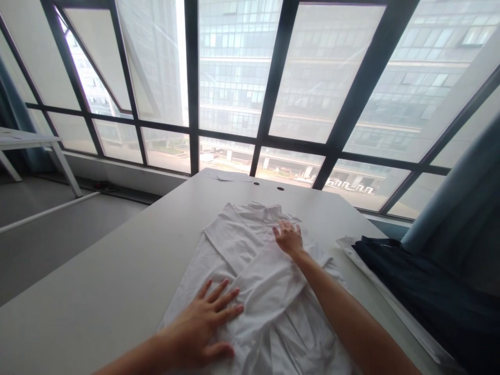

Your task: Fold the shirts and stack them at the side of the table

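A white shirt (pixel 250 265) lies spread on the white table, its collar end toward the window and its sleeves folded in across the body. My left hand (pixel 207 320) rests flat on the lower left part of the cloth, fingers spread. Farther up, my right hand (pixel 288 237) touches the upper right of the shirt near the collar, palm down with the fingers extended and slightly bent. No cloth is visibly gripped in either hand. Wrinkles run through the fabric, and the shirt's nearest end runs out of view below.
The white table (pixel 117 265) reaches toward the large windows, with two dark round holes near its far edge. Dark folded clothing (pixel 422 291) lies over white fabric at the right, beside a blue-grey curtain (pixel 453 208). Another white table (pixel 27 136) stands far left.
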Available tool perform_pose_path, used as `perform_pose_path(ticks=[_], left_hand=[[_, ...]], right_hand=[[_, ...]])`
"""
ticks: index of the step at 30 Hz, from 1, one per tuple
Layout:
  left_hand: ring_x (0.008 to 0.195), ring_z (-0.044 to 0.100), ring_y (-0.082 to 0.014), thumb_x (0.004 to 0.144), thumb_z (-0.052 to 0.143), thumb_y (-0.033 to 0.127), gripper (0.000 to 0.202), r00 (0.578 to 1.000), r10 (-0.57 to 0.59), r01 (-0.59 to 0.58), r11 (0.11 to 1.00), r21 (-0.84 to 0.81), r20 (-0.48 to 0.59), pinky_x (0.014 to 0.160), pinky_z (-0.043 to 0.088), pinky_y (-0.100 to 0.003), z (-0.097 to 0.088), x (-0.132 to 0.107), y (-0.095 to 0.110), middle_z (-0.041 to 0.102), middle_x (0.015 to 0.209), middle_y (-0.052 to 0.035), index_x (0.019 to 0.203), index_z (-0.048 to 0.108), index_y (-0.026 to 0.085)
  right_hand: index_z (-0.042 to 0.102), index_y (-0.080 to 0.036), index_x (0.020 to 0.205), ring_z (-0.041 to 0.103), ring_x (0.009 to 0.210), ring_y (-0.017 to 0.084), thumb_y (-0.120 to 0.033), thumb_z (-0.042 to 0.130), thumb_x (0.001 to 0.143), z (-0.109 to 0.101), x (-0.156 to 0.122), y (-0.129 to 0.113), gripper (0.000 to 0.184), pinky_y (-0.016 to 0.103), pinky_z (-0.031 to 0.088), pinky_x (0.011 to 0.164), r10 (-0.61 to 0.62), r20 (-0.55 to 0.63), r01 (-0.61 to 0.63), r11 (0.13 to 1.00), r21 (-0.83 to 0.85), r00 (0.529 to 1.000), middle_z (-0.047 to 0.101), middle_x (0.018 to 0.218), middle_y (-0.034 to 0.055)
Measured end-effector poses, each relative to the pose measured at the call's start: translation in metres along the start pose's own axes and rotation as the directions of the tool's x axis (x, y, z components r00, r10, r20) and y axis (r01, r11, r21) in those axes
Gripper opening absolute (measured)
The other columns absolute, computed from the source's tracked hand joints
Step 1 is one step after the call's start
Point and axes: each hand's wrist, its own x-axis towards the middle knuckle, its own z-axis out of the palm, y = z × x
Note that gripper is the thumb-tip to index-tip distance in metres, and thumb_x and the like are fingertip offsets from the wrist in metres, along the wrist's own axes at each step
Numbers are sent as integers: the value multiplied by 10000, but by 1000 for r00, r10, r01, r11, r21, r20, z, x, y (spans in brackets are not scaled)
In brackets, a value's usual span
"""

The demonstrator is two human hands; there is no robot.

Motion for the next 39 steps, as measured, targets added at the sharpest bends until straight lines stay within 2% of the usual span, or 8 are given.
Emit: perform_pose_path(ticks=[4, 6, 14, 19, 23, 29, 33, 39], left_hand=[[1490, 57, -396, 907, 474, 658, 715, 999, 3, -5, 999, 47, 37, 1154, -6, -668, 0, 0, -6, 183, 1624, -47, 1536, 294, 370], [1484, 29, -418, 901, 466, 675, 713, 996, 8, -13, 998, 66, 84, 1134, -7, -697, -3, -1, -5, 160, 1627, -50, 1531, 296, 387], [1474, -3, -433, 916, 428, 680, 690, 991, 24, -37, 994, 99, 130, 1106, 3, -733, -4, -1, 0, 107, 1634, -45, 1533, 258, 423], [1484, 127, -380, 869, 473, 721, 808, 1000, 10, -12, 991, 134, 17, 1172, 75, -640, 2, 5, -19, 188, 1619, -49, 1554, 225, 371], [1478, 226, -312, 899, 412, 713, 817, 984, -153, 168, 967, 191, -93, 1208, 138, -530, -6, -2, -42, 249, 1601, -72, 1563, 241, 268], [1496, 174, -279, 987, 291, 560, 637, 840, -515, 542, 799, 259, -170, 1187, 153, -549, -21, -21, -62, 220, 1609, -57, 1534, 334, 236], [1496, 175, -285, 974, 331, 512, 627, 791, -591, 610, 741, 280, -159, 1171, 166, -563, -20, -22, -57, 210, 1616, -78, 1537, 328, 234], [1249, 552, -314, 855, 539, 437, 566, 732, -590, 665, 727, 170, -339, 1057, 412, -414, -31, -23, -52, 610, 1314, -192, 1322, 574, 118]], right_hand=[[328, -190, 1534, 201, 1486, 249, -614, 319, 960, -9, -80, -30, 714, 466, 80, 1198, -414, 136, 390, 905, 170, 900, 279, 1604, 92], [287, -210, 1551, 175, 1496, 250, -671, 305, 939, -11, -103, -15, 767, 473, 80, 1201, -459, 226, 418, 885, 207, 859, 241, 1616, 75], [207, -206, 1571, 140, 1505, 233, -586, 218, 976, 3, -49, 110, 706, 499, 115, 1200, 22, 311, -24, 1000, 3, 950, 153, 1638, 38], [211, -165, 1569, 160, 1500, 223, -579, 173, 986, 14, -17, 112, 716, 490, 102, 1202, 81, 275, -74, 997, -37, 958, 206, 1628, 76], [300, -151, 1543, 206, 1478, 298, -562, 140, 994, 11, -13, 98, 704, 577, 62, 1173, 191, 163, -167, 974, -152, 968, 283, 1599, 127], [335, -231, 1527, 206, 1482, 285, -547, 189, 1004, 2, -64, 97, 628, 571, 172, 1154, 83, 226, -61, 993, -100, 970, 241, 1619, 93], [372, -184, 1504, 268, 1460, 286, -516, 251, 1004, -14, -115, 113, 612, 539, 207, 1155, 76, 203, -58, 994, -95, 976, 309, 1589, 122], [582, -121, 1315, 566, 1200, 381, -488, 525, 886, -44, -169, 144, 569, 464, 451, 956, 352, 39, -349, 935, -55, 935, 574, 1301, 275]])
